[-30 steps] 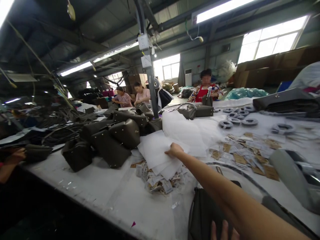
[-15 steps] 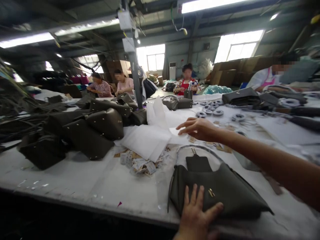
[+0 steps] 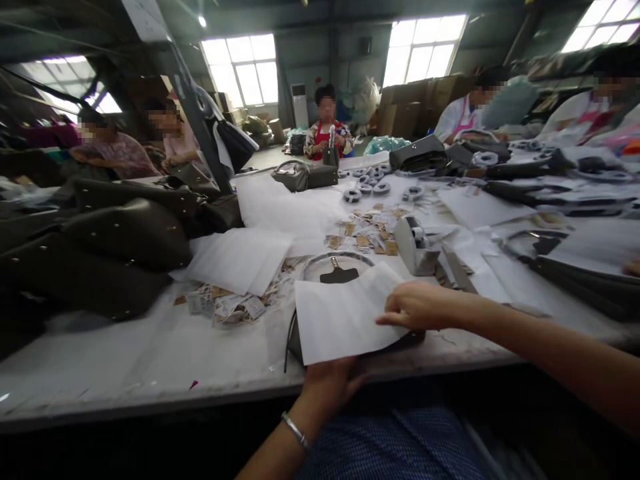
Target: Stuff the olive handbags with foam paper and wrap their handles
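Observation:
A dark olive handbag (image 3: 296,345) lies at the table's front edge, its wrapped handle (image 3: 306,265) and tab (image 3: 339,275) pointing away from me. A thin white foam-like sheet (image 3: 337,320) covers most of its body. My right hand (image 3: 417,305) pinches the sheet at its right side, fingers closed. At the sheet's near edge is my left hand (image 3: 327,387), wearing a silver bangle (image 3: 296,432). Its thumb is stretched out to the side, while the other fingers are hidden under the sheet against the bag.
Left of the bag, white sheets (image 3: 240,259) lie on a heap of small tags (image 3: 235,308). Dark bags (image 3: 120,267) pile up further left. A grey-white dispenser (image 3: 417,250) stands beyond my right hand. Co-workers (image 3: 327,130) sit across the table; another person's hand (image 3: 633,268) shows at right.
My right hand has brought a white sheet from the far side back over the handbag. My left hand, earlier spread on the bag, is now partly under the sheet. The view has turned right.

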